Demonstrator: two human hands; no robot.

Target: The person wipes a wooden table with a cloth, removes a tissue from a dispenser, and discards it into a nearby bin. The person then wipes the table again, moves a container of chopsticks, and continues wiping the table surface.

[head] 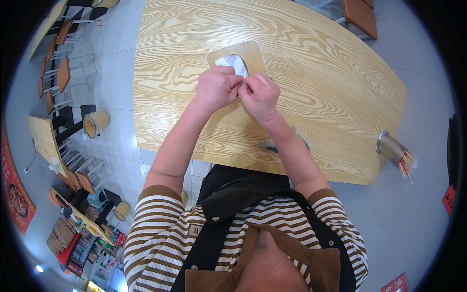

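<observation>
Just in front of a tissue box with a wooden top point(255, 54), both hands meet over the wood-grain table point(328, 109). My left hand point(218, 88) is closed, thumb and forefinger pinched. Against its fingertips, my right hand point(260, 95) pinches in the same way. Between the fingertips is a small thing, mostly hidden and too small to name. White tissue point(237, 65) pokes out of the box's oval opening, partly behind my left hand. A knitted or mesh grey-blue piece point(269, 145) lies near the table's front edge, partly covered by my right forearm.
At the table's right corner is a metal cylinder point(392, 144) holding wrapped chopsticks. Brown-seated stools point(63, 75), other tables point(45, 137) and a yellowish bin point(96, 123) stand to the left. A brown chair point(359, 18) is at the upper right. Cardboard boxes point(62, 233) are at the lower left.
</observation>
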